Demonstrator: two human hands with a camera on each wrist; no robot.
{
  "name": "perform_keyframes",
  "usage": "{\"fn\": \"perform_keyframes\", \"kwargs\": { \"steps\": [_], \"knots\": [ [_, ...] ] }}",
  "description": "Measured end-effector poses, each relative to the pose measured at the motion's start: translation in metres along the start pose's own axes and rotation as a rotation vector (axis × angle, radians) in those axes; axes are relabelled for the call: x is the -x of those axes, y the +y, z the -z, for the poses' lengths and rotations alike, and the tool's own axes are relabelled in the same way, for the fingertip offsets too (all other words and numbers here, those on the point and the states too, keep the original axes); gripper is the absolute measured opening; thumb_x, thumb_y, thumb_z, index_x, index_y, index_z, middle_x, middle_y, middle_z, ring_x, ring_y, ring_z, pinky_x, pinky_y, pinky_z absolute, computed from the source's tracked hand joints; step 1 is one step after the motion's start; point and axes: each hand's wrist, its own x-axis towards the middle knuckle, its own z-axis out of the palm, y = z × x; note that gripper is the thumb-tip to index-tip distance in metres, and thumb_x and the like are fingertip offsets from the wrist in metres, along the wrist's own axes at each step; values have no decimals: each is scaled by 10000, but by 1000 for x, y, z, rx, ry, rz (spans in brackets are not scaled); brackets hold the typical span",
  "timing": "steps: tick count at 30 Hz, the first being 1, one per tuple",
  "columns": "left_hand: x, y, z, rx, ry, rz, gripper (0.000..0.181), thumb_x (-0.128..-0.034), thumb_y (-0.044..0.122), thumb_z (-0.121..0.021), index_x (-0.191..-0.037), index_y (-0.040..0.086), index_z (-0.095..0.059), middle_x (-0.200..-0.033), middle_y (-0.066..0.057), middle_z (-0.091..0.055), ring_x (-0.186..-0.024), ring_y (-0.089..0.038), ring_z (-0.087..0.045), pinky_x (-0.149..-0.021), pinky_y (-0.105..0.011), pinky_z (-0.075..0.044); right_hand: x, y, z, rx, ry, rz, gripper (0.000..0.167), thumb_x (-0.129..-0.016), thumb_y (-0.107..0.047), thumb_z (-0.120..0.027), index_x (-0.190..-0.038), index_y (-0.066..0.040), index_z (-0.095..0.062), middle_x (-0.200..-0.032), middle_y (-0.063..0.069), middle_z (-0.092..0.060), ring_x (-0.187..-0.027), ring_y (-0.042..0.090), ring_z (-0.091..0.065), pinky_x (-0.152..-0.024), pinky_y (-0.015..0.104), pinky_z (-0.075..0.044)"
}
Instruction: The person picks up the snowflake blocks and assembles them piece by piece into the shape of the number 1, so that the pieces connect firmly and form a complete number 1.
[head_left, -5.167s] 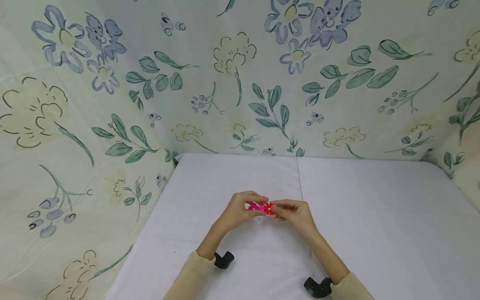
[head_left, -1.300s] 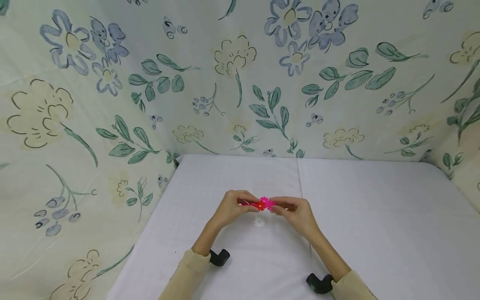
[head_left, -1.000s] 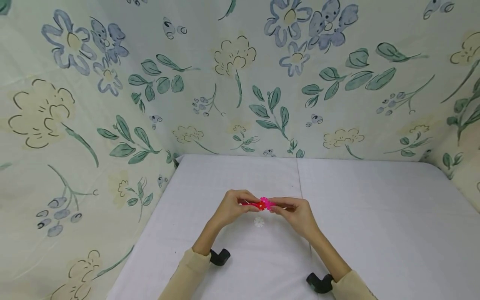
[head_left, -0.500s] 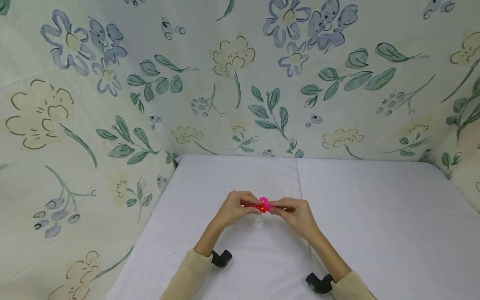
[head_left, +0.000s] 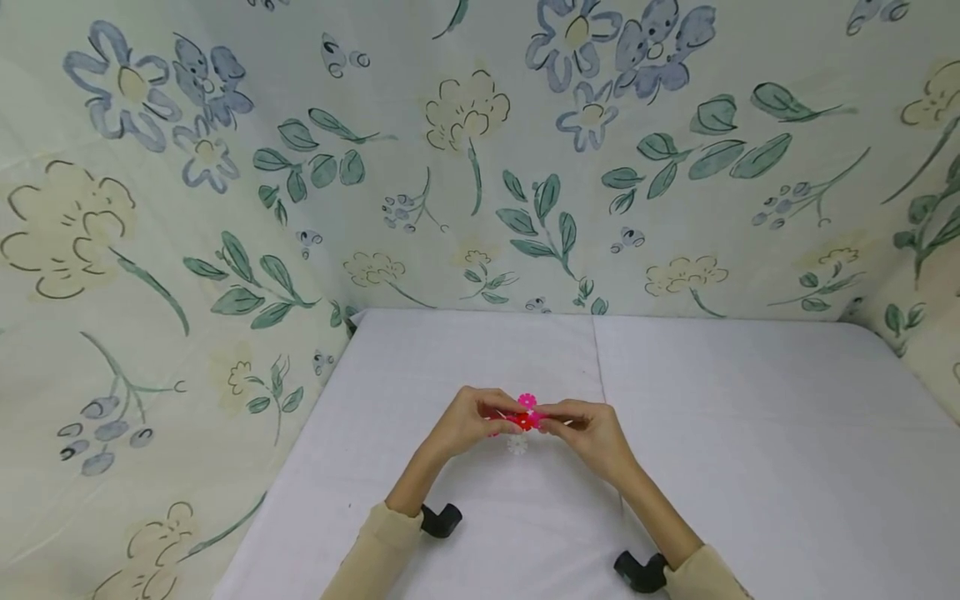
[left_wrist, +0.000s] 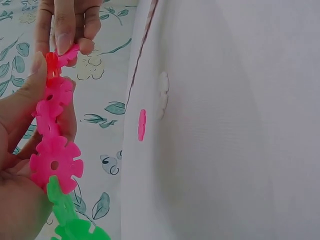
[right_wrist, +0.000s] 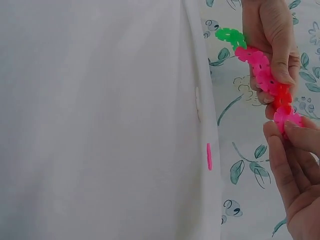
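My left hand (head_left: 467, 423) grips a chain of interlocking notched plastic discs, its thumb on one side and fingers on the other. Green discs (left_wrist: 80, 230) make up one end, with pink discs (left_wrist: 56, 164) along the middle. At the other end, by my left fingertips, is a red disc (right_wrist: 282, 98). My right hand (head_left: 588, 432) pinches a pink disc (right_wrist: 287, 119) between thumb and fingers, right against the red one. Whether its notch is fully seated cannot be seen. A loose white disc (head_left: 517, 446) and a loose pink disc (head_left: 527, 401) lie on the table near my hands.
A white cloth covers the table (head_left: 750, 442), with a seam running away from me. Floral fabric (head_left: 480, 167) hangs behind and to the left. Black wrist mounts (head_left: 441, 521) sit at both cuffs.
Earlier my right fingers held the red disc against the pink chain; now they pinch a pink disc at the red one. Over the last second both hands lowered slightly, uncovering the loose pink disc.
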Motion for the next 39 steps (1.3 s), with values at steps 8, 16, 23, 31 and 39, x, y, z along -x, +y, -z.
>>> {"fn": "perform_keyframes", "kwargs": {
  "steps": [8, 16, 23, 31, 39],
  "knots": [
    [0, 4, -4, -82, 40, -13, 314, -808, 110, -890, -1112, 151, -819, -1076, 21, -780, -991, -109, -648, -816, -291, -569, 0, 1, -4, 20, 21, -11, 241, -890, -64, -800, -1127, -111, -805, -1056, 68, -808, -893, 178, -757, -760, 216, -610],
    [1, 6, -3, -171, 38, -47, 312, -819, 149, -885, -1123, 158, -816, -1066, 43, -778, -991, -90, -644, -833, -262, -538, -1, 4, -7, -50, -2, -92, 275, -905, -91, -791, -1178, -59, -776, -1069, 148, -795, -844, 119, -770, -757, 270, -634],
    [3, 5, -6, -232, 51, -91, 356, -818, 132, -879, -1163, 119, -794, -1087, 13, -776, -972, -97, -658, -828, -210, -556, -1, 5, -6, -202, -61, -228, 323, -939, -46, -744, -1252, 28, -717, -1147, 231, -758, -882, 124, -785, -817, 378, -638],
    [2, 7, -10, -207, 88, -139, 337, -820, 101, -866, -1149, 84, -797, -1079, -31, -775, -1022, -152, -698, -896, -215, -582, 0, 4, -4, -331, -83, -254, 386, -961, -29, -711, -1303, 133, -637, -1187, 313, -718, -911, 90, -777, -828, 352, -634],
    [1, 6, -9, -143, 110, -128, 304, -816, 82, -866, -1115, 80, -810, -1042, -30, -783, -979, -153, -706, -856, -242, -602, 0, 4, -7, -384, -72, -256, 403, -952, -23, -719, -1303, 152, -626, -1183, 366, -694, -894, 78, -774, -827, 353, -634]
  ]
}}
